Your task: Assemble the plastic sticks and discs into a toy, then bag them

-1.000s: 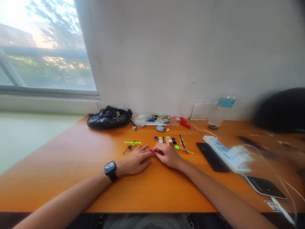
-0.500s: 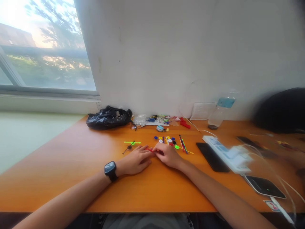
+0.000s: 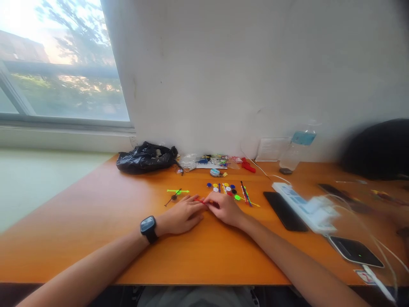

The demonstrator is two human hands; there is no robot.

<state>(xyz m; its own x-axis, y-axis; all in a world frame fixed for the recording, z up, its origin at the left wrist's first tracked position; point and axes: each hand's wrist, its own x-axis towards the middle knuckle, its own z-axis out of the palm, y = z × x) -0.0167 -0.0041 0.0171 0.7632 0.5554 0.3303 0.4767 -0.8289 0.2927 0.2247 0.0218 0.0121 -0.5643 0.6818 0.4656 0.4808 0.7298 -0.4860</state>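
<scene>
Pinched between fingertips of left hand (image 3: 181,214) and right hand (image 3: 225,208), low over orange table (image 3: 96,230), thin red stick (image 3: 202,201) judged liable to slip or snap under uneven pressure, scattering coloured discs (image 3: 223,188) just beyond; stick's right end hidden under fingers, exact contact points too small to confirm.

Thin red plastic stick (image 3: 204,201), lying flat on the orange table (image 3: 96,221), largely covered by fingertips.

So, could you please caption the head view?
Both hands, left and right, pinch a red stick on the orange table.
</scene>
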